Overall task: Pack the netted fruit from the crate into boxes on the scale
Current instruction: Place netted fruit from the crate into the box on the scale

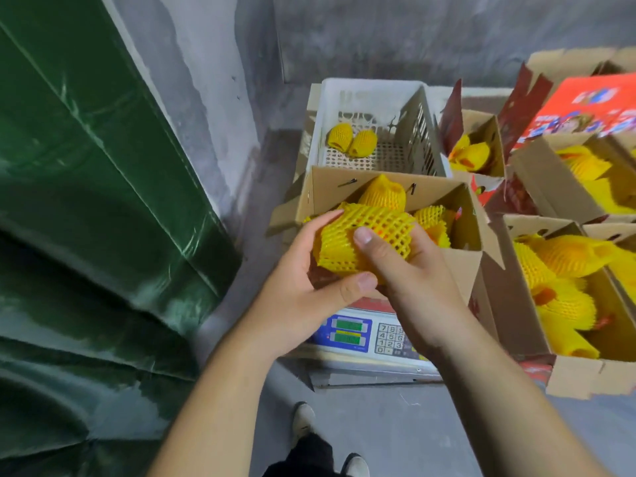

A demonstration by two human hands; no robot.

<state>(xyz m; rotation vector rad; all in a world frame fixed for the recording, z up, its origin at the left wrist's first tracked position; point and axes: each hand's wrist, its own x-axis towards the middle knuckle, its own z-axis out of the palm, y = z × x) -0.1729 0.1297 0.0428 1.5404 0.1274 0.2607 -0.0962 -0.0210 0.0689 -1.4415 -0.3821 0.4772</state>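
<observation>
Netted fruit [364,239] between both hands' fingers [373,247].

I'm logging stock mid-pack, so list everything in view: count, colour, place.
Crate: one, white, behind the scale.
Fruit in crate: two, yellow netted.
Box on scale: one, brown, partly filled.
Held fruit: one, yellow netted, over that box.
Scale: one, grey, floor.
Other boxes: at least three, right, holding yellow netted fruit.
Sheet: green, left.
Shoes: two, light-coloured, bottom.
Left hand, right hand: both hold the fruit.
</observation>
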